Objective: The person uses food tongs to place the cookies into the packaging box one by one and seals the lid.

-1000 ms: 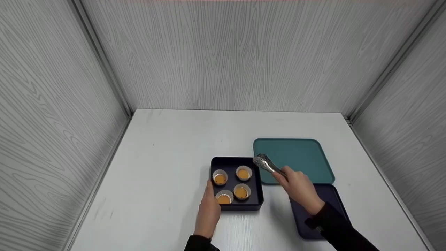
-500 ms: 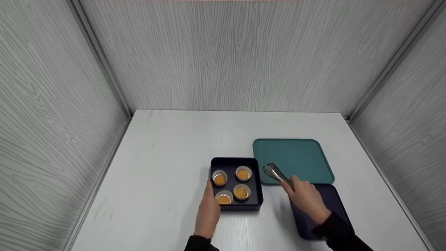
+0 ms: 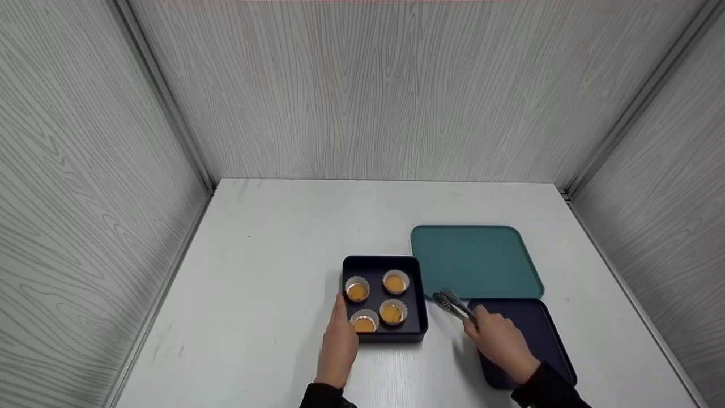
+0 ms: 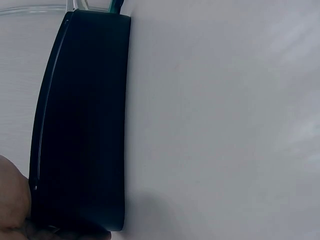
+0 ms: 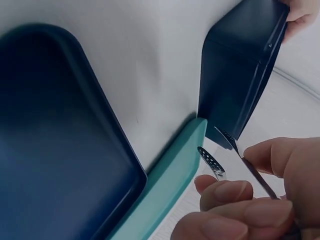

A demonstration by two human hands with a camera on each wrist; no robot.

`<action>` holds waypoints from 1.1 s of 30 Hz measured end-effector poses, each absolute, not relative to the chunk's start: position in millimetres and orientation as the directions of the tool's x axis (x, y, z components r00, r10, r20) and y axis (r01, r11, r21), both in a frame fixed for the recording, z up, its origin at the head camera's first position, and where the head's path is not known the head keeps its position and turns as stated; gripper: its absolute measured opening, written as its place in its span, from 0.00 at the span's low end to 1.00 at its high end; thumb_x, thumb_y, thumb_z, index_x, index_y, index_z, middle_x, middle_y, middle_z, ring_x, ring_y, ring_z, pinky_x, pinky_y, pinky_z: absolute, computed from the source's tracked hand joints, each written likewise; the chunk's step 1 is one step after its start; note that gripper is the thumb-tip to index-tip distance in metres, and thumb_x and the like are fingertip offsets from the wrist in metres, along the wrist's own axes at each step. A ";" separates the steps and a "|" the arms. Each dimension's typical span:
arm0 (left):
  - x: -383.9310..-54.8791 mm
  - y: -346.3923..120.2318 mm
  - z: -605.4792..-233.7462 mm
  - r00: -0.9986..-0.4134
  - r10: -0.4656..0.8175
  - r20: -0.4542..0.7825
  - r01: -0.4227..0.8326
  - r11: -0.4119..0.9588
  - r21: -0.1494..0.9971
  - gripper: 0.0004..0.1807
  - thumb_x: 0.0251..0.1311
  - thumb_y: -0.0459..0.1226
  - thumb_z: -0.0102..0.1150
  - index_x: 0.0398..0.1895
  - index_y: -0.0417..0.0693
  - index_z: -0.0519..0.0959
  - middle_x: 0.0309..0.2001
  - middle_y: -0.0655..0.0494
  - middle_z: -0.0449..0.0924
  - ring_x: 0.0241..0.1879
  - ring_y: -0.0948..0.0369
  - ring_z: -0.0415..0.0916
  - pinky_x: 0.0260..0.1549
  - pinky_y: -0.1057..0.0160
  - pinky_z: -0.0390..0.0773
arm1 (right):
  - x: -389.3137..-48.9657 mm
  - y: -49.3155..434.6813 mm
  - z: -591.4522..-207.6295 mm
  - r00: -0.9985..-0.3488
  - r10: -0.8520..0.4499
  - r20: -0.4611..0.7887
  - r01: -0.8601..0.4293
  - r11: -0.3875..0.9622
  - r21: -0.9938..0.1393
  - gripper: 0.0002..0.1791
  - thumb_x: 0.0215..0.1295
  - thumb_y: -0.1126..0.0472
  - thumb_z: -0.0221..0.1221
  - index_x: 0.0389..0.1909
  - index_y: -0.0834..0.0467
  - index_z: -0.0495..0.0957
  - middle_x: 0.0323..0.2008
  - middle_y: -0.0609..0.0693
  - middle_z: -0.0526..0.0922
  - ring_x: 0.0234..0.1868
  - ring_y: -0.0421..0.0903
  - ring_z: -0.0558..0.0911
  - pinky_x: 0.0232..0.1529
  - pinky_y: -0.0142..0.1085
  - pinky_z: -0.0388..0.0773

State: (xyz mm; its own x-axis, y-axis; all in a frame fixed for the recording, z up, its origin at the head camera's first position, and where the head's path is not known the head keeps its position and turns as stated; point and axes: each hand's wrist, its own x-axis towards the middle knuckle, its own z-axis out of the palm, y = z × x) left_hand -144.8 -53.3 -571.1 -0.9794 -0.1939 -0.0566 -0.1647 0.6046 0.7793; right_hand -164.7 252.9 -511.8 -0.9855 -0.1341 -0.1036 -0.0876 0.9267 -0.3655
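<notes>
A deep dark blue square baking tin (image 3: 382,336) stands on the table and holds several pale fluted baking cups (image 3: 395,281) with orange filling. My left hand (image 3: 338,345) holds the tin by its near left corner; some of its fingers are hidden there. Out to the right, my right hand (image 3: 504,343) grips small metal tongs (image 3: 451,304) between thumb and fingers. The tongs' perforated tips stand slightly apart with nothing between them, pointing toward the tin. Above the gap between tin and navy tray, the tongs are clear of both.
A flat teal tray (image 3: 476,260) lies behind, close to the tin's right side. A flat navy tray (image 3: 532,328) lies in front of it, partly under my right hand. Grey wood-grain panels (image 3: 362,90) enclose the white table (image 3: 238,317) at the back and sides.
My right hand has drawn the tongs from over the tin's right back corner toward me and to the right. My left hand, tin, cups and trays have stayed in place.
</notes>
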 end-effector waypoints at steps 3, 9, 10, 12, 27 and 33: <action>-144.1 -53.1 -570.4 -0.980 -0.194 -0.049 -0.158 0.597 0.786 0.34 0.71 0.22 0.36 0.81 0.36 0.50 0.78 0.39 0.57 0.16 0.63 0.61 0.25 0.63 0.68 | -160.9 252.4 -515.9 -0.984 -0.136 -0.112 -0.091 0.936 -0.341 0.15 0.73 0.56 0.58 0.27 0.54 0.66 0.16 0.48 0.67 0.15 0.45 0.67 0.16 0.37 0.62; -143.3 -53.5 -570.3 -0.982 -0.186 -0.037 -0.144 0.607 0.781 0.35 0.70 0.21 0.37 0.81 0.35 0.50 0.78 0.39 0.57 0.19 0.63 0.63 0.28 0.62 0.69 | -155.7 252.2 -521.7 -0.984 -0.154 -0.084 -0.124 0.950 -0.288 0.17 0.73 0.54 0.59 0.27 0.55 0.65 0.15 0.49 0.67 0.15 0.46 0.68 0.16 0.40 0.63; -143.5 -53.6 -570.7 -0.982 -0.185 -0.037 -0.144 0.608 0.780 0.35 0.70 0.21 0.37 0.81 0.35 0.50 0.78 0.38 0.57 0.20 0.63 0.63 0.28 0.62 0.69 | -155.1 251.9 -522.0 -0.984 -0.160 -0.079 -0.132 0.950 -0.282 0.18 0.73 0.54 0.59 0.26 0.55 0.64 0.15 0.49 0.66 0.15 0.46 0.69 0.16 0.40 0.63; -144.0 -53.6 -570.8 -0.982 -0.187 -0.039 -0.147 0.607 0.781 0.35 0.70 0.21 0.37 0.81 0.35 0.49 0.78 0.39 0.57 0.22 0.62 0.64 0.31 0.61 0.70 | -153.9 251.2 -523.1 -0.983 -0.166 -0.082 -0.138 0.952 -0.273 0.19 0.73 0.54 0.60 0.26 0.55 0.64 0.15 0.49 0.66 0.14 0.47 0.69 0.15 0.41 0.63; -144.8 -53.2 -571.4 -0.981 -0.186 -0.050 -0.155 0.609 0.778 0.36 0.70 0.21 0.37 0.81 0.35 0.49 0.78 0.39 0.56 0.19 0.63 0.62 0.27 0.62 0.67 | -153.2 243.5 -533.2 -0.980 -0.165 -0.109 -0.144 0.973 -0.181 0.20 0.70 0.51 0.62 0.25 0.57 0.67 0.16 0.51 0.68 0.16 0.50 0.72 0.17 0.46 0.70; -145.6 -52.3 -571.9 -0.981 -0.192 -0.039 -0.152 0.622 0.768 0.36 0.69 0.20 0.39 0.81 0.35 0.50 0.78 0.39 0.57 0.16 0.64 0.62 0.22 0.65 0.68 | -158.3 236.7 -534.7 -0.962 -0.163 -0.220 -0.132 0.980 -0.151 0.21 0.70 0.46 0.61 0.25 0.58 0.72 0.19 0.52 0.72 0.20 0.51 0.76 0.21 0.48 0.75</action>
